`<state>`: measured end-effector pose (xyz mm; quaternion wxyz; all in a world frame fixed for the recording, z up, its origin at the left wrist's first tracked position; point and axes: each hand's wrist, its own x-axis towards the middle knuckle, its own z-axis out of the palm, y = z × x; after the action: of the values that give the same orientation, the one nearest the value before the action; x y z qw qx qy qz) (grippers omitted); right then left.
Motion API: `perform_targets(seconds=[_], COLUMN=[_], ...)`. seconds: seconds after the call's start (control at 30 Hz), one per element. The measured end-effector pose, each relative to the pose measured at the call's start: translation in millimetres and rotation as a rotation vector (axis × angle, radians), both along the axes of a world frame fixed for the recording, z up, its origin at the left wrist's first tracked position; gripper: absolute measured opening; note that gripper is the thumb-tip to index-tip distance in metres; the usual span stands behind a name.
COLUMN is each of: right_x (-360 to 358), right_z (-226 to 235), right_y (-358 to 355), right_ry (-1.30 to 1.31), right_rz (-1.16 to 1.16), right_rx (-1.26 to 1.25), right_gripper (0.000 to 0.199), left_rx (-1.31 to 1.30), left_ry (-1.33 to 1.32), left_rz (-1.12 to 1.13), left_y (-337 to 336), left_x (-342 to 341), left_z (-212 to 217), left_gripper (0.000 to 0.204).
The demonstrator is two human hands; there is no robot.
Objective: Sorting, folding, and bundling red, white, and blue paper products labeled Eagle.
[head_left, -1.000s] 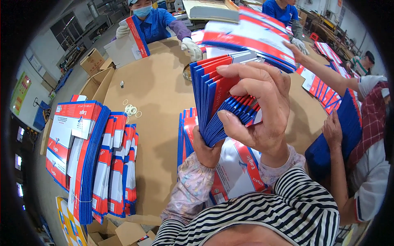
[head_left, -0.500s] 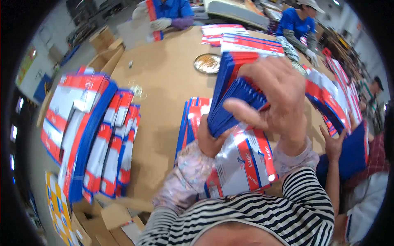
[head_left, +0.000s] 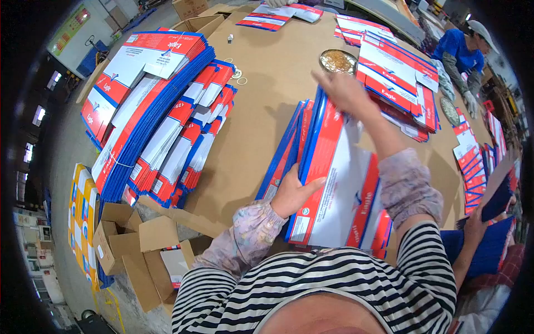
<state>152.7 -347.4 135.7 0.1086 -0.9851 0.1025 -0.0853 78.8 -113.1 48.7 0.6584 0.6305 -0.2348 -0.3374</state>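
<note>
A stack of flat red, white and blue printed cartons (head_left: pixel 328 206) lies right in front of me on the table. My left hand (head_left: pixel 295 193) grips its left edge, thumb on top and fingers hidden behind the blue side. At the far end of the stack, my right hand (head_left: pixel 347 92) reaches over with its fingers stretched out, slightly blurred, and nothing shows in it. More flat cartons (head_left: pixel 278 158) stick out to the left of the stack. Just beyond my right hand sits a round dish (head_left: pixel 338 60) of small orange-brown bits.
A tall carton pile (head_left: pixel 161 92), partly tied with a white band, stands at left. Pale loops (head_left: pixel 238 73) lie by it. Further carton piles (head_left: pixel 395 72) sit at far right. Open cardboard boxes (head_left: pixel 150 250) stand at lower left. A co-worker's arm (head_left: pixel 473 236) reaches in at right.
The fanned bundle that was raised between my hands is now down flat on the stack. My right hand has moved farther away, and my left hand lower. The view has shifted.
</note>
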Motion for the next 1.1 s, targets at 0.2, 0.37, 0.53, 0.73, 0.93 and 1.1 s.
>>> perform_targets(seconds=[0.2,0.37,0.53,0.73,0.93,1.1], right_x=[14,32,106,200,248,250], right_z=[-61,-10,-57,-113,-156,-163], right_y=[16,56,51,34,67,85], right_ry=[-0.021,0.014,0.046,0.030,-0.081,-0.233], right_rz=[0.036,0.176,0.314,0.541,0.473,0.485], right_rx=[0.272,0.243,0.724,0.491,0.096,0.015], right_gripper=[0.067,0.068,0.065,0.038,0.018,0.018], left_rx=[0.272,-0.058,-0.299,-0.302,-0.246,-0.231], left_ry=[-0.523,-0.110,0.236,0.470,0.525,0.554], left_rz=[0.013,0.129,0.212,0.196,0.209,0.232], left_y=[15,0,2,15,15,23], left_x=[9,52,79,87,86,89], left_z=[-1,11,-18,-44,-50,-49], left_gripper=[0.076,0.068,0.046,0.042,0.030,0.030])
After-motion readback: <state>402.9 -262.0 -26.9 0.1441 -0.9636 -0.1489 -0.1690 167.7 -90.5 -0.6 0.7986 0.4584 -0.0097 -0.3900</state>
